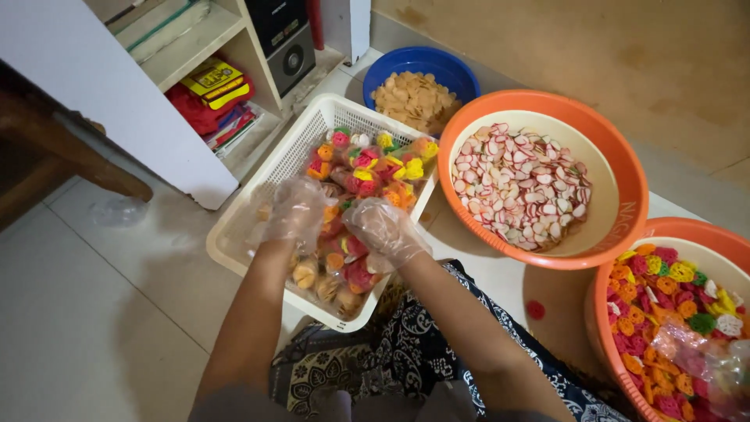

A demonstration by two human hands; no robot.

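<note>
Cracker packets (pixel 367 168) in one basket (pixel 258 227); two gloved hands, three basins.

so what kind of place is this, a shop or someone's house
Probably a home floor used for packing snacks: basins of coloured crackers and pale chips sit on tiles, and gloved hands, left hand and right hand, work in a white basket of filled packets.

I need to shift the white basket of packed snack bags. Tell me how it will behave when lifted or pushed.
The white basket looks like thin latticed plastic, so it may flex if lifted by one rim. Its load, small clear bags of crackers, seems light, and it would probably slide easily on the smooth tile floor. The bags are heaped loosely, so tilting would likely shift them.
</note>
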